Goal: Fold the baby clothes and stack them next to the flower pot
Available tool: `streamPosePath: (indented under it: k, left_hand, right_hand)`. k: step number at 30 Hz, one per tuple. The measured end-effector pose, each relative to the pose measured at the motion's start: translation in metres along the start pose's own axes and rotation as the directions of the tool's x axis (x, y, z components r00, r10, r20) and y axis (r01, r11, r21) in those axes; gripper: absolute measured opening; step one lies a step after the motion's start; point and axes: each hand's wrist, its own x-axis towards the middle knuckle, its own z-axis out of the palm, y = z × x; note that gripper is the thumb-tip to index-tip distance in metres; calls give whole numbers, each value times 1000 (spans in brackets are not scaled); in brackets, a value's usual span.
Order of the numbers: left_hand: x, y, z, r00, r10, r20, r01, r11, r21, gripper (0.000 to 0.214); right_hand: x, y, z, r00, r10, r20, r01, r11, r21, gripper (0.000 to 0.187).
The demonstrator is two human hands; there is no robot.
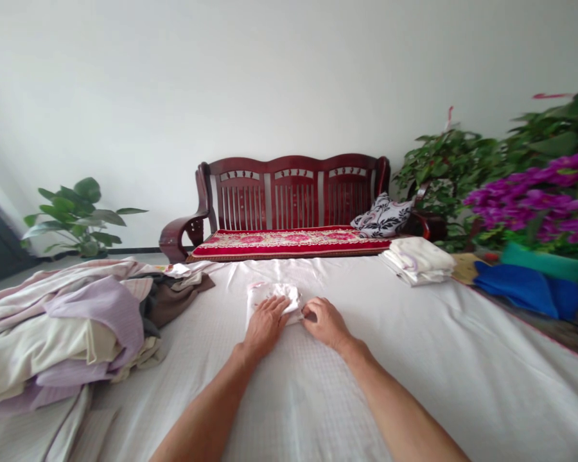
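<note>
A small folded white garment [255, 296] with a pinkish edge and faint marks lies on the pale bedsheet in front of me. My left hand [268, 319] rests flat on top of it, fingers stretched forward. At the garment's right edge, my right hand [328, 324] has curled fingers and thumb pinching the fabric. The exact grip is partly hidden behind the knuckles. Under the left palm, part of the garment is out of sight.
Loose clothes [96, 321] in lilac, cream and brown are heaped at the left. A folded white stack [417, 260] stands at the far right, near a blue cloth [525, 289] and purple flowers [544, 199]. Behind the sheet [308, 398] is a wooden bench [291, 192].
</note>
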Motion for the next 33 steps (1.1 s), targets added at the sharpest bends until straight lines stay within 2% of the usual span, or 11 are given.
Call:
streamPosePath:
  k: [9, 12, 15, 17, 20, 24, 33]
  left_hand:
    - [0, 1, -3, 1000, -16, 4, 16, 1000, -18, 41]
    - [1, 2, -5, 1000, -21, -1, 20, 1000, -19, 41]
    - [1, 1, -4, 999, -33, -19, 32, 998, -52, 41]
    - [1, 1, -4, 998, -45, -47, 41, 995, -87, 42]
    - [2, 1, -5, 995, -66, -82, 55, 990, -130, 44]
    - [4, 5, -7, 993, -73, -97, 61, 991, -121, 47]
    - [2, 15, -7, 998, 50, 39, -52, 997, 56, 45]
  right_hand:
    - [-3, -3, -4, 1000, 16, -9, -16, 999, -39, 16]
    - [-3, -5, -6, 999, 11, -52, -13, 999, -39, 24]
    - [-3, -4, -6, 995, -68, -77, 68, 998, -10, 41]
    - [-3, -4, -4, 989, -140, -53, 141, 990, 12, 46]
    - [-3, -3, -1, 983, -182, -7, 182, 983, 26, 43]
    - [-3, -2, 2, 986, -164, 15, 163, 986, 35, 46]
    - [-1, -6, -1, 981, -187, 44, 189, 981, -44, 34]
